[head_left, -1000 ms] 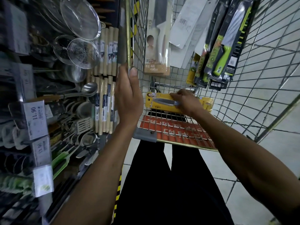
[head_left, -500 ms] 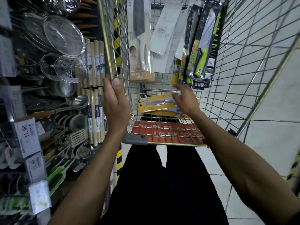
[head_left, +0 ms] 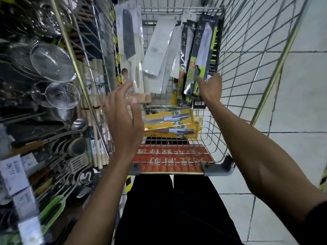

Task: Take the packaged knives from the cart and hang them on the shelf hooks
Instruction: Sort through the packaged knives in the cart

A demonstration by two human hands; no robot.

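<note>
In the wire cart [head_left: 247, 68], two black-and-green knife packs [head_left: 205, 50] lean upright at the far end. The right hand [head_left: 211, 89] grips the lower end of the front one. The left hand [head_left: 123, 124] is open with fingers spread, holding nothing, just beside a cream knife pack [head_left: 131, 50]. Two yellow knife packs [head_left: 168, 119] lie flat nearer the handle. Two strainers [head_left: 53, 62] hang on the shelf [head_left: 21, 121] to the left.
</note>
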